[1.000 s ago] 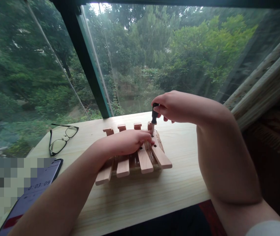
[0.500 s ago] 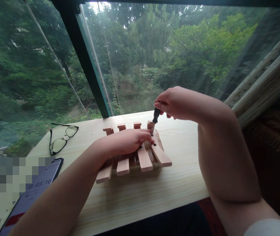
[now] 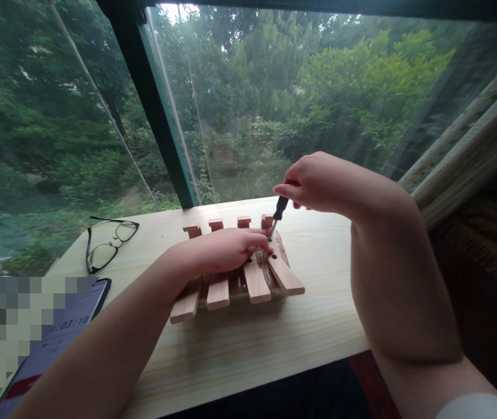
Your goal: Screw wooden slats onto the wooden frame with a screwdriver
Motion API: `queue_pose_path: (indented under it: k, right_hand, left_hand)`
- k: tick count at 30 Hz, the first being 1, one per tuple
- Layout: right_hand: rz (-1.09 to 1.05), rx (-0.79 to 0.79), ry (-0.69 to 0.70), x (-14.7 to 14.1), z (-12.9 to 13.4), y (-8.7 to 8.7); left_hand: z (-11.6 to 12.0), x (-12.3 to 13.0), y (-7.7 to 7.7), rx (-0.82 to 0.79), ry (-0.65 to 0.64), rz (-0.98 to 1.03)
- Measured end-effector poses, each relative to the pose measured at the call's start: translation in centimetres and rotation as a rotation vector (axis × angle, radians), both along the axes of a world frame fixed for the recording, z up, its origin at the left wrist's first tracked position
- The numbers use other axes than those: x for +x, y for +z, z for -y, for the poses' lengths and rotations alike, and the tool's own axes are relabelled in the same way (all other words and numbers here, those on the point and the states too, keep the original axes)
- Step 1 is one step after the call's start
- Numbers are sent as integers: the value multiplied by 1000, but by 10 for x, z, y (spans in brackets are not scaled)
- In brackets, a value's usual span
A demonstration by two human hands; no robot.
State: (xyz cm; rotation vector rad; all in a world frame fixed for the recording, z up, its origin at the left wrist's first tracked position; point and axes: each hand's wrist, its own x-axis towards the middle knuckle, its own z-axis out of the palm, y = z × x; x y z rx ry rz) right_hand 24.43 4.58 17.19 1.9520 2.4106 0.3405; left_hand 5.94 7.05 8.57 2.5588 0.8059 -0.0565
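Note:
My right hand point(image 3: 306, 179) is closed round the black handle of a screwdriver point(image 3: 280, 208). The screwdriver leans, its metal shaft running down to a dark hole near the hooked end of the rightmost wooden slat point(image 3: 288, 280). My left hand point(image 3: 231, 247) lies across a pale wooden slatted frame point(image 3: 218, 290), fingers bent and gripping that slat beside the screwdriver's tip. Several slats with notched far ends stand side by side over a glossy, see-through part. The left palm and wrist hide the middle of the frame.
The frame rests on a light wooden table point(image 3: 318, 326). Eyeglasses point(image 3: 102, 256) lie at the left, and a phone point(image 3: 71, 323) with a timer on its screen lies partly behind my left forearm. Beyond the table's back edge is a window point(image 3: 248, 116); a curtain point(image 3: 471, 122) hangs at the right.
The screwdriver's handle has tilted slightly to the right, and my right fingers have shifted round it. My left hand and the slatted frame look the same.

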Motion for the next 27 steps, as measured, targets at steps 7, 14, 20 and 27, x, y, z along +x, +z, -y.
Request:
queue_pose_path:
  k: [7, 14, 20, 27]
  right_hand:
    - [-60, 74, 40, -9, -7, -11]
    - [-83, -45, 83, -2, -7, -5]
    - [-106, 111, 21, -5, -6, -7]
    - [-33, -12, 101, -5, 4, -3]
  left_hand:
    - [-3, -1, -2, 0, -25, 9]
    - [-2, -2, -1, -5, -18, 12]
    - [0, -1, 1, 3, -17, 11]
    - [-3, -1, -3, -1, -33, 23]
